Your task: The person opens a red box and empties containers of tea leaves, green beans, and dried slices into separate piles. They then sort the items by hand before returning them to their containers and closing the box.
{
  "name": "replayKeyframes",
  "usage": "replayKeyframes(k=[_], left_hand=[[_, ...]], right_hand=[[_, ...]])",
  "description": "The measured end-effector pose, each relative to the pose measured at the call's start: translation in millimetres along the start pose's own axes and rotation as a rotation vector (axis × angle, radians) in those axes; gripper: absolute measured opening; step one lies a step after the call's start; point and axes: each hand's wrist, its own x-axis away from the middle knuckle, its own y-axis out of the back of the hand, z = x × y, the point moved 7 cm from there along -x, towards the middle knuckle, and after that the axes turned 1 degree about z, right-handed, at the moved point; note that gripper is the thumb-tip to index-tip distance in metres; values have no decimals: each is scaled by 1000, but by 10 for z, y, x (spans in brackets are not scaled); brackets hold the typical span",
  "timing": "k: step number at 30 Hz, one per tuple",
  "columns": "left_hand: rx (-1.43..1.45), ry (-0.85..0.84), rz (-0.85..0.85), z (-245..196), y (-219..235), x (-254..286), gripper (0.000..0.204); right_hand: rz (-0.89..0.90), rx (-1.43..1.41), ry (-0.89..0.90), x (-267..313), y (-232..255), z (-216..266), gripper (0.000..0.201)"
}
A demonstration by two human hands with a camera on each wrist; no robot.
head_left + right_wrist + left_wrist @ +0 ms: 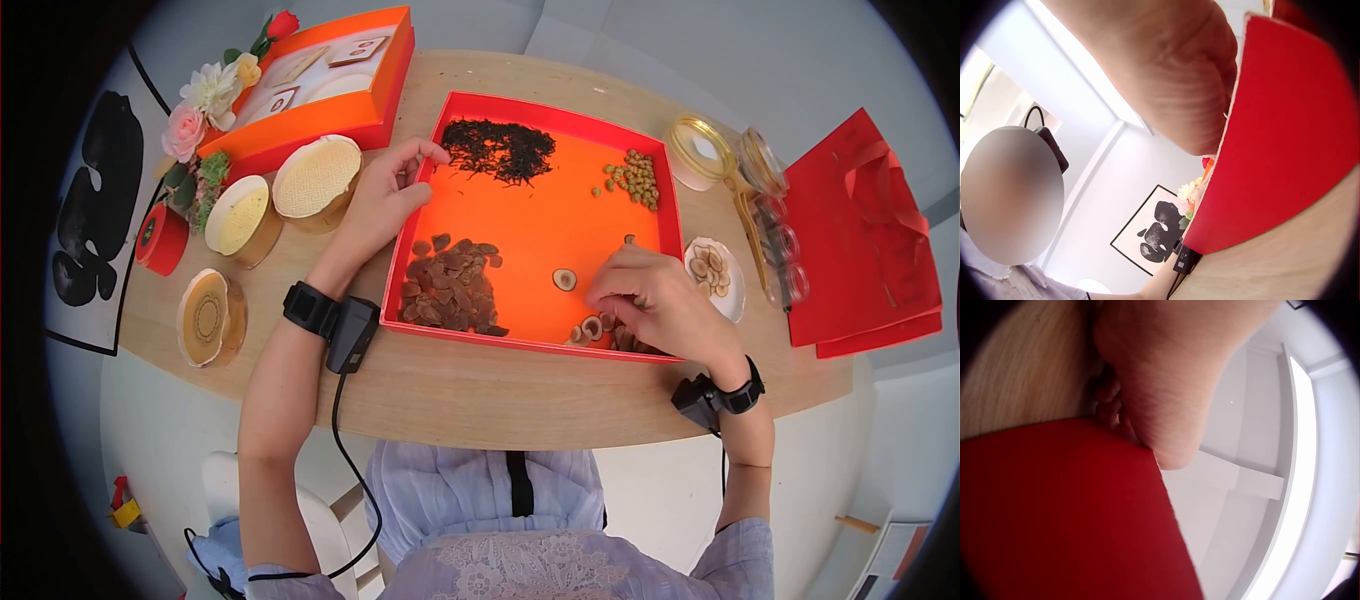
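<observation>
**Lavender lace clothing before a shallow red box with an orange floor**

Between both hands, the box holds brown flakes, black strands, green pellets and round, pale-centred slices. Left hand rests relaxed on its left rim; right hand bends over the slices, its grasp unclear.

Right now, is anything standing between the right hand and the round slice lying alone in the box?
Nothing visible. The right hand reaches in over the red wall, and only bare orange floor shows between its fingertips and the lone round slice.
</observation>
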Motion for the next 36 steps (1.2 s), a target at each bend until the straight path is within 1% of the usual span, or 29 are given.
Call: replayKeyframes(k=[1, 5, 7, 8, 10, 11, 13, 14, 16, 17, 19, 20, 22, 24, 26, 27, 29, 30, 32, 33, 36], left_hand=[[2, 5, 2, 4, 0, 1, 43], [2, -2, -1, 1, -2, -3, 43], [14, 5, 1, -16, -6, 3, 43], [14, 5, 2, -36, -3, 9, 43], [-16, 21, 9, -60, -1, 19, 43], [-17, 21, 10, -42, -6, 14, 43], [18, 0, 0, -4, -6, 7, 43], [18, 1, -1, -12, -12, 12, 43], [75, -31, -34, -56, -18, 15, 36], [76, -34, -31, -64, -19, 12, 36], [14, 19, 1, -32, -9, 14, 43], [12, 18, 0, -23, -3, 16, 43], [24, 19, -1, -13, -6, 15, 43], [32, 19, 0, -27, -16, 24, 43], [40, 17, -1, -31, -15, 19, 42], [37, 23, 2, -16, -9, 18, 42], [32, 29, 7, -9, -9, 14, 42], [41, 30, 2, -9, -9, 17, 42], [50, 31, 0, -13, -12, 19, 42], [42, 39, 6, -16, -5, 22, 42], [32, 37, 6, 1, -1, 20, 41]], right_hand=[[-34, 4, 10, -2, 17, 2, 14], [-63, 19, 22, -15, 34, 2, 17], [-125, 6, 42, -7, 72, 11, 19], [-125, 5, 42, -6, 77, 7, 19], [-199, -71, 65, 13, 159, 1, 21], [-200, -71, 65, 37, 196, -13, 21], [-390, -132, -65, 164, 440, -174, 17], [-388, -133, -65, 199, 514, -223, 17], [-482, -375, -204, 317, 716, -486, 14], [-485, -374, -206, 373, 786, -543, 14], [-472, -475, -291, 470, 864, -716, 11], [-473, -475, -289, 510, 904, -767, 11], [-511, -458, -311, 598, 990, -874, 11], [-507, -462, -341, 674, 1059, -954, 10], [-522, -368, -444, 788, 1126, -1149, 10], [-522, -369, -444, 820, 1141, -1208, 10], [-439, -240, -533, 858, 1097, -1331, 10], [-441, -241, -534, 857, 1066, -1390, 10], [-354, -150, -530, 820, 975, -1457, 11], [-354, -150, -532, 826, 970, -1473, 11], [-299, -89, -522, 764, 918, -1426, 11]])
